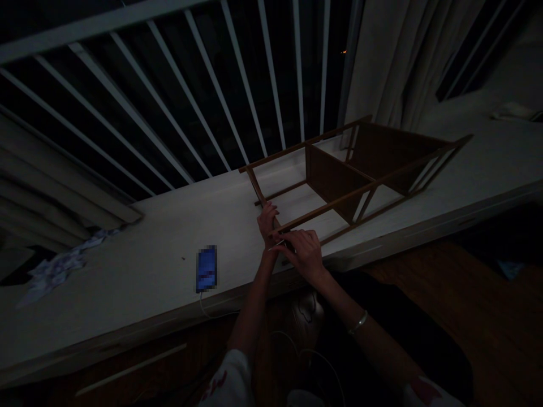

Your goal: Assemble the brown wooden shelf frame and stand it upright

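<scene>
A brown wooden shelf rack (pixel 339 204) lies on its side on the white window ledge (pixel 165 226). My left hand (pixel 268 221) is wrapped round the crossbar at the rack's near left end. Close against it, my right hand (pixel 304 251) pinches a thin, pale, rod-like tool (pixel 278 245) at the corner where the side rail meets the crossbar. The dim light hides the tool's exact kind and whether its tip sits in the wood.
A lit phone (pixel 206 269) with a white cable (pixel 207 311) lies on the ledge to the left. White window bars (pixel 212 79) rise behind. Curtains (pixel 382 62) hang on both sides, with a crumpled patterned cloth (pixel 63 265) at far left. Wooden floor (pixel 458 282) shows below.
</scene>
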`<move>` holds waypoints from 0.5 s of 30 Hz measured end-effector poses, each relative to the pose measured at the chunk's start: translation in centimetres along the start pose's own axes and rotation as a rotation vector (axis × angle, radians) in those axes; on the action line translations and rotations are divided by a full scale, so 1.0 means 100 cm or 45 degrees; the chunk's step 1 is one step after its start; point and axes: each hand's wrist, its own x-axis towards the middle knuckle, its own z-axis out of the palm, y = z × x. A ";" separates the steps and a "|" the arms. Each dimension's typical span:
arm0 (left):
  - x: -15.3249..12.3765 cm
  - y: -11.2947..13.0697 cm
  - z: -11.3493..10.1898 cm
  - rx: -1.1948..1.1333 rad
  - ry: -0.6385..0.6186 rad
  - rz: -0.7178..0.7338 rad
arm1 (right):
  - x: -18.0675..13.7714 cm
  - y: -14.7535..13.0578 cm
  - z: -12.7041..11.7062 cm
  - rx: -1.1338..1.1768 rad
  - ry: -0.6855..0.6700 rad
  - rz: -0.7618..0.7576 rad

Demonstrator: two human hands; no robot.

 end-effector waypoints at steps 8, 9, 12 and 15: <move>0.000 0.003 -0.003 0.008 -0.025 0.008 | -0.001 0.000 0.006 -0.028 0.064 -0.026; 0.001 0.003 -0.003 0.021 -0.036 -0.005 | -0.001 -0.001 0.006 -0.037 0.071 -0.029; 0.002 0.001 -0.003 0.063 -0.059 -0.022 | 0.001 -0.002 0.007 -0.063 0.091 -0.027; 0.002 -0.001 -0.002 0.043 -0.016 0.016 | 0.002 -0.003 0.006 -0.069 0.089 -0.028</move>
